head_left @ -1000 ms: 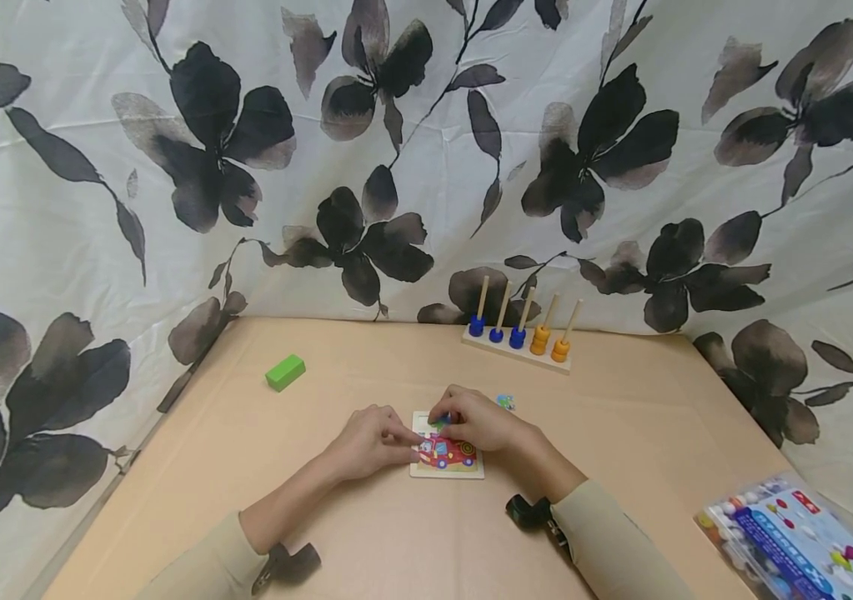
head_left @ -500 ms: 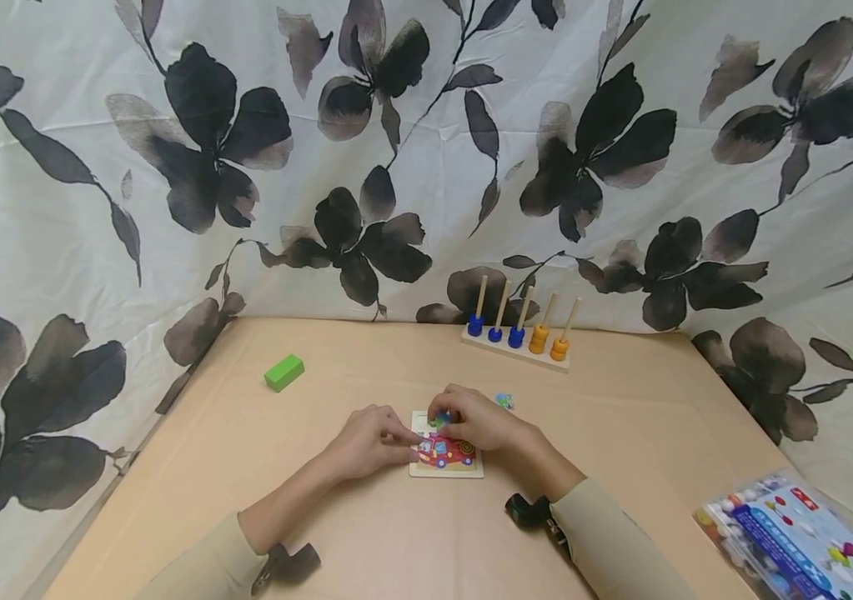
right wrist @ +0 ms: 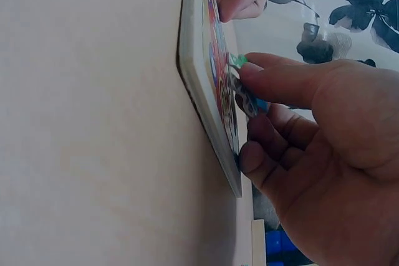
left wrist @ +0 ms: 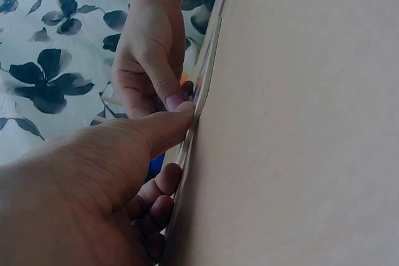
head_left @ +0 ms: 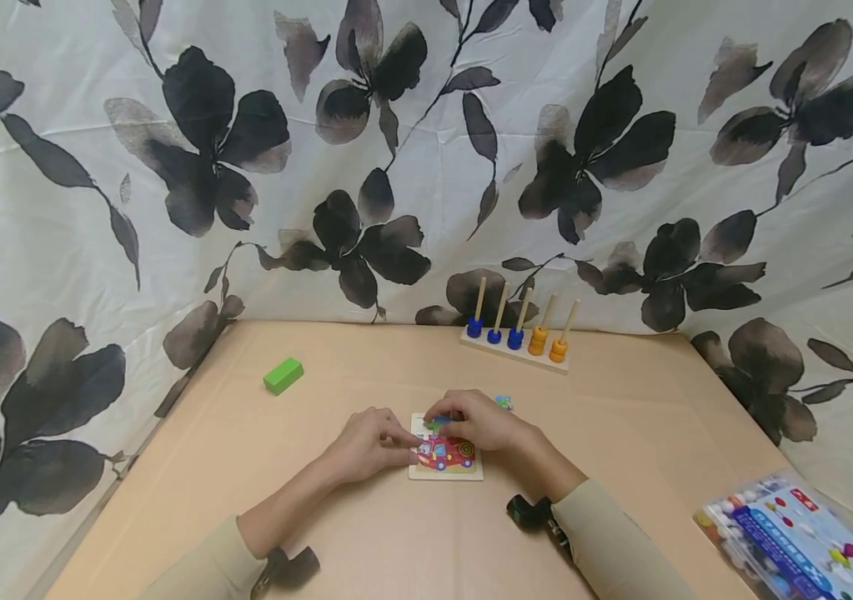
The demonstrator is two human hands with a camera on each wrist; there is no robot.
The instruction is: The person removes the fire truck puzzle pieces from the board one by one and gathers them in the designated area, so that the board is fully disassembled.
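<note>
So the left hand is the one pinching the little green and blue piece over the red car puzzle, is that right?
Not quite: the right hand, not the left hand, is pinching the little green and blue piece over the red car puzzle, as the right wrist view shows.

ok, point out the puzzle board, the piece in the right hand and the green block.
Puzzle board (head_left: 444,477): head view, near rim.
Puzzle piece (right wrist: 247,99): right wrist view, patterned part between the fingers.
Green block (head_left: 283,372): head view, upper face.
</note>
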